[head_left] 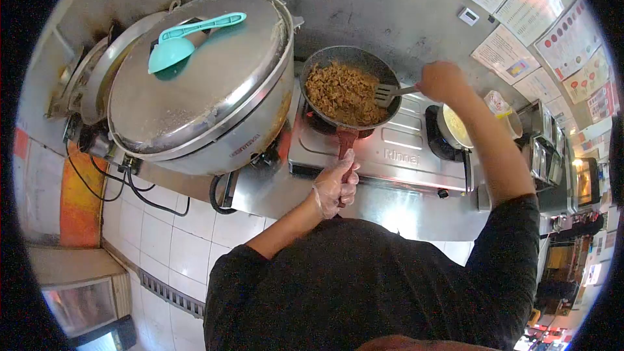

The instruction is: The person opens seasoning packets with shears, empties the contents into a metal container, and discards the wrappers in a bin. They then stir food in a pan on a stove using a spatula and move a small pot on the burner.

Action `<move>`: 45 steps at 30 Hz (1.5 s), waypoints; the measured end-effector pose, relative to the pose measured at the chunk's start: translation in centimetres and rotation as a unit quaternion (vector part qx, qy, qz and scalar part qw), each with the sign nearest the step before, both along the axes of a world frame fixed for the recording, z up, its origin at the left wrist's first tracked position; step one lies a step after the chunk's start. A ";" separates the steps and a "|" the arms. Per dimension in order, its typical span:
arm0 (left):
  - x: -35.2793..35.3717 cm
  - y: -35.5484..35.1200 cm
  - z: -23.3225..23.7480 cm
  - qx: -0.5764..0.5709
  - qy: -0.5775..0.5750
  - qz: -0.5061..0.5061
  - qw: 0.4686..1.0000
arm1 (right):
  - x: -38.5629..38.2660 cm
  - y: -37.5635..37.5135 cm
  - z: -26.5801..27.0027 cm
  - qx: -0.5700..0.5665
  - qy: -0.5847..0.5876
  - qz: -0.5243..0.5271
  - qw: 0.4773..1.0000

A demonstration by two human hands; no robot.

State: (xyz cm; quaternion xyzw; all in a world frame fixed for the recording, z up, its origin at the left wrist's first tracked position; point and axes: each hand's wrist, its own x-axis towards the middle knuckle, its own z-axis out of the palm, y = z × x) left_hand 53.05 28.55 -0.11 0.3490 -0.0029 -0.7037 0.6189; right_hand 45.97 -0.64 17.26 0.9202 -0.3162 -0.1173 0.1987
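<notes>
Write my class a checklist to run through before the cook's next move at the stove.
1. Left hand closed round the pan handle: ok.
2. Right hand gripping the spatula: ok.
3. Both hands gloved: not ok; the left wears a clear glove, the right looks bare.
4. Food kept inside the frying pan: ok.
5. Ladle resting on the big pot's lid, away from the burners: ok.
6. Food cooked through: cannot tell.
</notes>
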 end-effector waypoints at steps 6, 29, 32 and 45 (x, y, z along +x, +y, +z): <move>2.5 0.5 0.1 0.005 -0.038 -0.025 0.999 | -0.2 -1.0 -4.9 0.065 -0.112 0.103 0.986; 2.9 2.0 0.0 -0.021 0.035 -0.003 0.999 | -2.4 7.2 -1.4 -0.014 -0.102 0.122 0.987; 3.1 2.0 0.1 -0.008 0.029 -0.005 1.000 | -2.0 8.0 1.8 0.006 -0.131 0.135 0.982; 2.9 1.9 -0.6 -0.023 0.020 0.007 1.000 | -1.1 8.3 -1.9 -0.062 -0.046 0.232 0.970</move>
